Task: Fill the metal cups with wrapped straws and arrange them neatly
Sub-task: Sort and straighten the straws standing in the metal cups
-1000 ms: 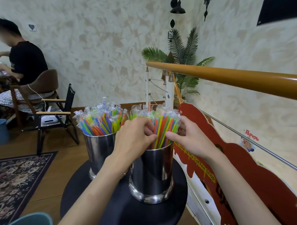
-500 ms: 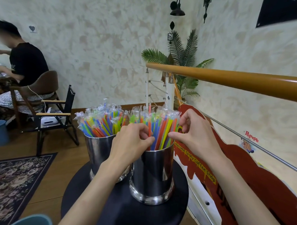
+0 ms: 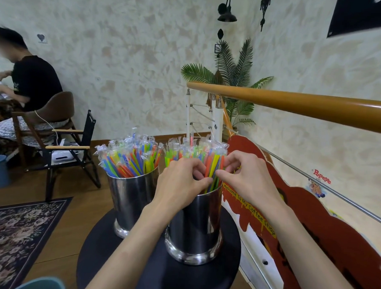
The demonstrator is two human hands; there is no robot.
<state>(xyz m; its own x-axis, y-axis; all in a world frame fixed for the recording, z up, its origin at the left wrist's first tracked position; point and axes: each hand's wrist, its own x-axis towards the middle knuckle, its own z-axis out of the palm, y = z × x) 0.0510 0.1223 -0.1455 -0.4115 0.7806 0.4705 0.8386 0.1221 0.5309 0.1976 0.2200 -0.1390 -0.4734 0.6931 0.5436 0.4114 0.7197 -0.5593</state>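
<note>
Two shiny metal cups stand upright side by side on a round black table (image 3: 106, 250). The nearer cup (image 3: 195, 227) is on the right and the farther cup (image 3: 131, 198) sits just behind and to its left; whether the two touch is hidden by the left forearm. Both are packed with wrapped straws in green, orange, blue, yellow and red, each in a clear sleeve.

The straws in the farther cup (image 3: 130, 159) stand with their long axes roughly vertical but fan outward, the outer ones leaning left, their crinkled wrapper tips pointing up. The straws in the nearer cup (image 3: 214, 160) stand more nearly upright, tips up, lower ends down inside the cup.

The left hand (image 3: 181, 181) is over the near rim of the nearer cup, fingers curled in with thumb and fingertips pinched around a few straws. The right hand (image 3: 247, 177) is at the right side of the same bundle, its thumb and bent fingers also pinching straws, close to the left hand's fingertips.

A wooden handrail (image 3: 296, 105) crosses on the right above a red painted sign (image 3: 313, 215). A person in a black shirt (image 3: 33, 80) sits in a chair far left, beside a folding chair (image 3: 76, 143), with a patterned rug (image 3: 17, 228) on the floor.
</note>
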